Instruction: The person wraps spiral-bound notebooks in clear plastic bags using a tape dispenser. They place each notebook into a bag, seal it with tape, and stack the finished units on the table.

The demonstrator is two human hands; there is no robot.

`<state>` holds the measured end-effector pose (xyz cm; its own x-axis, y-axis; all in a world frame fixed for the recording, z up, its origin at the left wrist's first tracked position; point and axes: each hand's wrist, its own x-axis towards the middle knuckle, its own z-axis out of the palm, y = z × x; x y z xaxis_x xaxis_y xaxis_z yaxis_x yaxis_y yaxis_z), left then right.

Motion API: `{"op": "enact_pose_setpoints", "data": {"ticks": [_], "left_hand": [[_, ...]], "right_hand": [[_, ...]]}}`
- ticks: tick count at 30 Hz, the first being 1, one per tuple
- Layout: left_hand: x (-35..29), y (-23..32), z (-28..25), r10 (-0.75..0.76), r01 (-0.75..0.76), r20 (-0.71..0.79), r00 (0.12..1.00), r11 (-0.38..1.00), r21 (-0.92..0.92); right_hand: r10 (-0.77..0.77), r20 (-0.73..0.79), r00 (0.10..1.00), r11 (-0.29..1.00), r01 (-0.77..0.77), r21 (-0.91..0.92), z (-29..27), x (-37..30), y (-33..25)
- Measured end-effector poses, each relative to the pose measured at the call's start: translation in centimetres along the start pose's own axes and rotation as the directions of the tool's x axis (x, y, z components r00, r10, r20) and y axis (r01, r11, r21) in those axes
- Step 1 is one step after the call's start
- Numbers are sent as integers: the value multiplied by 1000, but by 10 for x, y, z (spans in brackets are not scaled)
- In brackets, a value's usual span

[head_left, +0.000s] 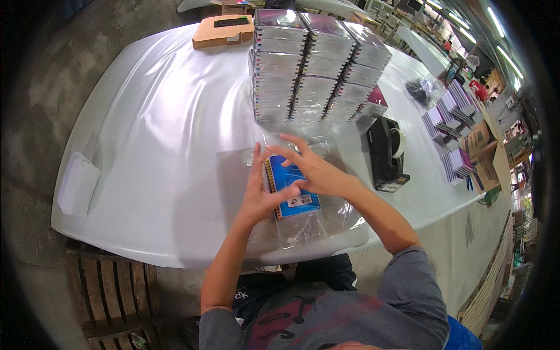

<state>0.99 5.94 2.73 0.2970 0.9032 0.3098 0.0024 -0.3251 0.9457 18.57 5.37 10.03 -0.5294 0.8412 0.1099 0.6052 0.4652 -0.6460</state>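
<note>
A blue spiral-bound notebook point(281, 169) lies in front of me with a white barcode label near its lower edge. Clear plastic wrapping point(300, 228) surrounds it and spreads past its near end. My left hand point(259, 195) is at the notebook's left side, fingers stretched upward and thumb reaching across the cover. Over the right side is my right hand point(318, 172), its fingers spread toward the left fingertips. The two thumbs come close together above the cover. Whether the fingertips touch the thin film at the notebook's far end is hard to make out.
Tall stacks of plastic-wrapped spiral notebooks point(318, 70) stand beyond my hands. A black tape dispenser point(382, 154) is to the right. White sheets point(79, 184) lie at the left edge; a cardboard box point(219, 34) sits at the back. More notebooks point(458, 116) are piled far right.
</note>
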Motion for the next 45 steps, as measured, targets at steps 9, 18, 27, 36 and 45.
{"op": "enact_pose_setpoints", "data": {"ticks": [9,18,27,36,45], "left_hand": [[11,-10,-20,-107,-50,268,958,853,519],[13,8,-21,-333,209,261,906,889,407],[13,8,-20,-293,166,255,922,891,421],[13,5,-23,-298,171,249,921,886,431],[14,-1,-20,-278,160,263,924,904,397]], "right_hand": [[38,-75,996,997,-42,-63,0,-13,-2],[346,-914,210,607,-793,48,-74,-182,55],[944,-277,177,320,-691,649,-87,-206,81],[810,-452,374,415,178,892,-49,-231,73],[455,-887,78,595,-768,238,-24,-219,40]]}}
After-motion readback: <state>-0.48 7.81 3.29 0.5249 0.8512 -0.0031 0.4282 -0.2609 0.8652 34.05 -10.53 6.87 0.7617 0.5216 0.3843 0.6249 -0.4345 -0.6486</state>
